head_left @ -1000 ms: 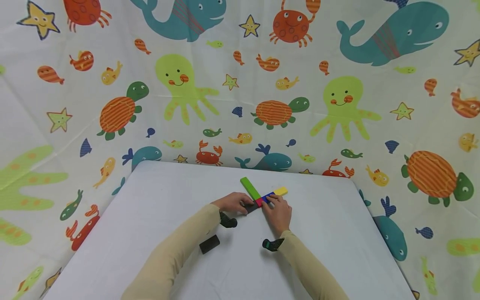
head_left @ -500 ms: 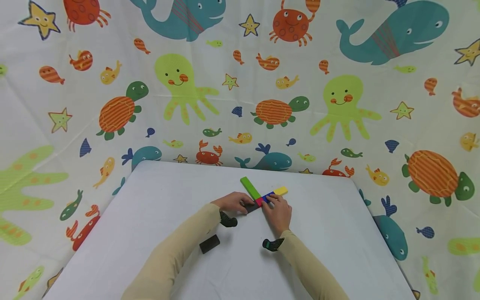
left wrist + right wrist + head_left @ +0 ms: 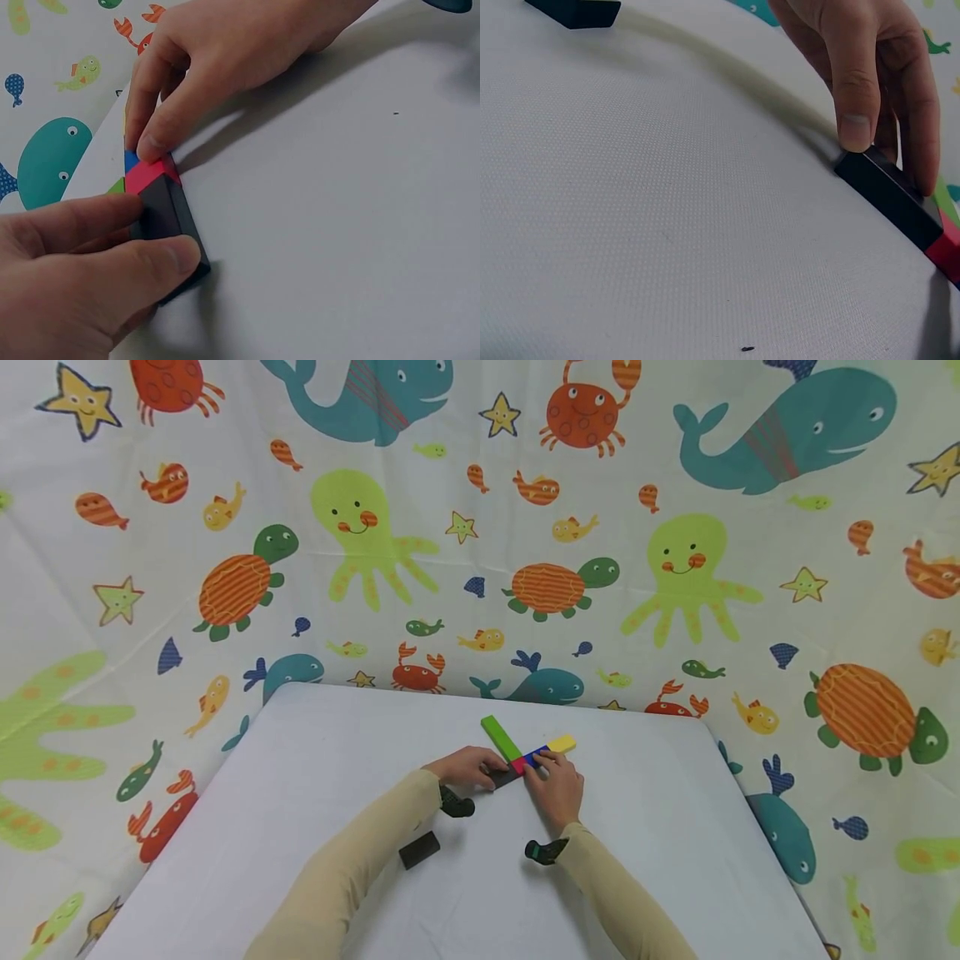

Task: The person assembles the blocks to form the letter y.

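Observation:
On the white table, the left hand pinches a black block between thumb and fingers. A red block sits against the black block's far end. Beyond it in the same line lies a blue block, which the right hand pinches beside the red one, its thumb close to the red block. A yellow block continues the row past the blue one. A long green block slants away from the red block toward the back. In the right wrist view the left thumb covers the black block's near end.
A second black block lies apart, beside the left forearm. The white table ends at a back edge, where a cloth printed with sea animals hangs. Dark wrist cameras are strapped to both wrists.

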Tool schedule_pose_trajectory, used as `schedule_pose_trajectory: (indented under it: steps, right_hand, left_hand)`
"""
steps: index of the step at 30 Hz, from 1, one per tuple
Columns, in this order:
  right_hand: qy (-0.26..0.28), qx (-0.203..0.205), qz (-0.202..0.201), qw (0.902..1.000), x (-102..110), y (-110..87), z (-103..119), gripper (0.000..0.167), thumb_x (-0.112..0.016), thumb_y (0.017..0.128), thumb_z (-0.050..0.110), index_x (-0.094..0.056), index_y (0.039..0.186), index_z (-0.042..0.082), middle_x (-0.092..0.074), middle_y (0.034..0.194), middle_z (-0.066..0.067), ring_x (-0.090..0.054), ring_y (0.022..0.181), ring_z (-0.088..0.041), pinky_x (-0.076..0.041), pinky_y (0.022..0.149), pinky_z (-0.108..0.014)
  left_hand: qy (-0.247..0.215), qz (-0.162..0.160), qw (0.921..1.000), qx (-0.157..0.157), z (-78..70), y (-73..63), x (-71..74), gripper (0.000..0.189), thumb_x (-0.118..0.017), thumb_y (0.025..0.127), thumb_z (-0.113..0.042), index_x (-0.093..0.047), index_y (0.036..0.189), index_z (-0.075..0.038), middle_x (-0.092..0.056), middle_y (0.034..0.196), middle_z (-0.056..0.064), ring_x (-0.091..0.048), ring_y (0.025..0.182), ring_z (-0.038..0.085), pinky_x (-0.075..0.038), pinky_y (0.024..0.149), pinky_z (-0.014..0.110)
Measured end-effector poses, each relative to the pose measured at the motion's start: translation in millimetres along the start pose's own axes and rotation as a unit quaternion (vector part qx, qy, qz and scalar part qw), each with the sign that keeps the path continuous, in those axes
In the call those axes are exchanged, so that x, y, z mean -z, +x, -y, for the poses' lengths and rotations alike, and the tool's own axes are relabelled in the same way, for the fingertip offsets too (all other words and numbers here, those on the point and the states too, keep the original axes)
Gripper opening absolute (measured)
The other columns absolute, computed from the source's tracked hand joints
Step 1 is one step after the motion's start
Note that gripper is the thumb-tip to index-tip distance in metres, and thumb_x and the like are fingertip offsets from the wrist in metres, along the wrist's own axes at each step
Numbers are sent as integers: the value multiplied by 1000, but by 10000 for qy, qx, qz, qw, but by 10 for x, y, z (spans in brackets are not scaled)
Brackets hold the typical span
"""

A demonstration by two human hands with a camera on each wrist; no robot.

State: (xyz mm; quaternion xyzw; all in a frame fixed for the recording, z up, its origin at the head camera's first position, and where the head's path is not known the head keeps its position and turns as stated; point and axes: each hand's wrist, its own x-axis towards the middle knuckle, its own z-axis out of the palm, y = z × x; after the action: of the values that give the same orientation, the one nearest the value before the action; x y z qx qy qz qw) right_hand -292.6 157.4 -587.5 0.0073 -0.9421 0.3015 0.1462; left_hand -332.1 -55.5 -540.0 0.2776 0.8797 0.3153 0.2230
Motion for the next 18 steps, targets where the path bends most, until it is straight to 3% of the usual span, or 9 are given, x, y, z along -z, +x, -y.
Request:
schedule_pose_trajectory:
  steps: [18]
  right_hand:
    - [43, 48, -40, 10000, 8, -21, -4, 40, -69, 90, 42, -72, 119, 15, -63, 126, -4, -54, 118, -28, -37, 97, -52]
  left_hand:
    - [-29, -24, 10000, 52, -4, -24, -1, 38, -73, 89, -14, -66, 127, -14, -62, 127, 3, -56, 111, 19, -43, 101, 39]
